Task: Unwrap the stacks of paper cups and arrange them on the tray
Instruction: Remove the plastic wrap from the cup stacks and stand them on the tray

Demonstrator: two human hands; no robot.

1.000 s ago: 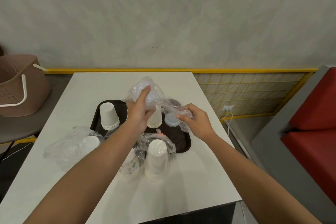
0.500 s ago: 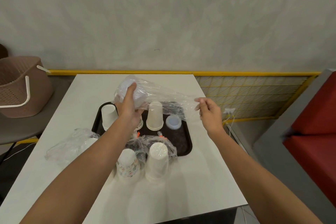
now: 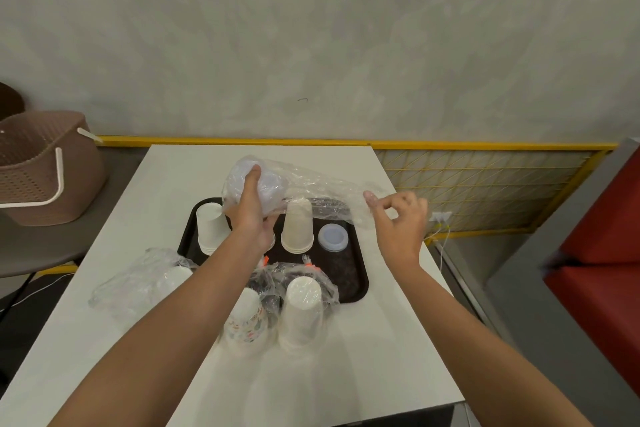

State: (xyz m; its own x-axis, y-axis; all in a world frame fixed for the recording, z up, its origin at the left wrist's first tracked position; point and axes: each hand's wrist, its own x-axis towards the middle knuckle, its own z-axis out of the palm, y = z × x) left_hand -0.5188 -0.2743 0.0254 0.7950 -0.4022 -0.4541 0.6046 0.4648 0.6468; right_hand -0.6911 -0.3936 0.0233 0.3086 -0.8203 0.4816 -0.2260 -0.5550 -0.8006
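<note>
My left hand [image 3: 251, 215] grips a stack of pale lids or cups inside a clear plastic bag [image 3: 311, 187], held above the dark tray [image 3: 349, 274]. My right hand [image 3: 398, 218] pinches the bag's loose open end and holds it stretched out to the right. On the tray stand a white cup stack [image 3: 210, 227], a beige cup stack [image 3: 297, 225] and a pale blue lid [image 3: 333, 237]. In front of the tray stand a wrapped white cup stack [image 3: 303, 308] and a patterned cup stack [image 3: 246, 322].
A crumpled plastic bag with a white cup [image 3: 145, 279] lies on the white table [image 3: 346, 374] at the left. A brown basket [image 3: 41, 166] sits on a surface to the left. A red seat [image 3: 602, 246] is at the right.
My right hand has pulled the bag's end out to the right, stretching the plastic straight. My left hand has shifted slightly left with the bagged stack.
</note>
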